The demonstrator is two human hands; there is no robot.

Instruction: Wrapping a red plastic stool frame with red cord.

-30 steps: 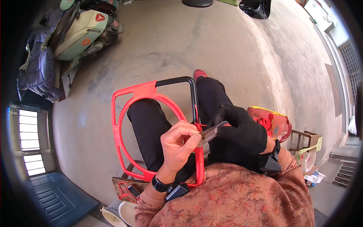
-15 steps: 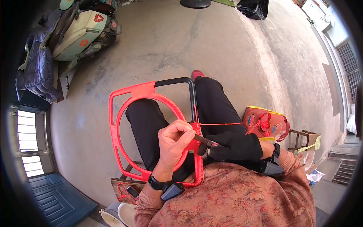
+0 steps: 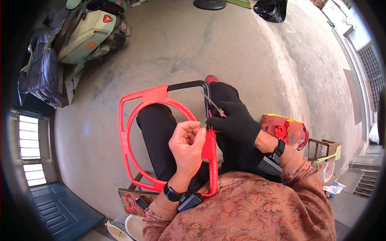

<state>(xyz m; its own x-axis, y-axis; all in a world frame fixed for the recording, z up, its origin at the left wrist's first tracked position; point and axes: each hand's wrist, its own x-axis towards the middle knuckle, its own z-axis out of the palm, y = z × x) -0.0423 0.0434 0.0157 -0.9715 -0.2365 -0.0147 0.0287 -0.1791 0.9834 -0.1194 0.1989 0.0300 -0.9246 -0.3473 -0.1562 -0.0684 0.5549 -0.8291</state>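
The gloved right hand (image 3: 238, 123) grasps a thin metal tool (image 3: 213, 105); the bare left hand (image 3: 186, 142) is curled, and I cannot tell whether it pinches anything. Near them, left of centre in the view, is the red-wrapped frame (image 3: 209, 146), probably stiff and light; its wrapped side (image 3: 214, 172) seems good to hold, the black bar (image 3: 187, 85) perhaps slippery.

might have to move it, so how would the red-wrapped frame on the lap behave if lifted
The red-wrapped frame would probably stay stiff, since it keeps clean corners. It looks light for its size, being mostly open space. The ribbed wrapping likely grips well; the smooth black stretch maybe less.
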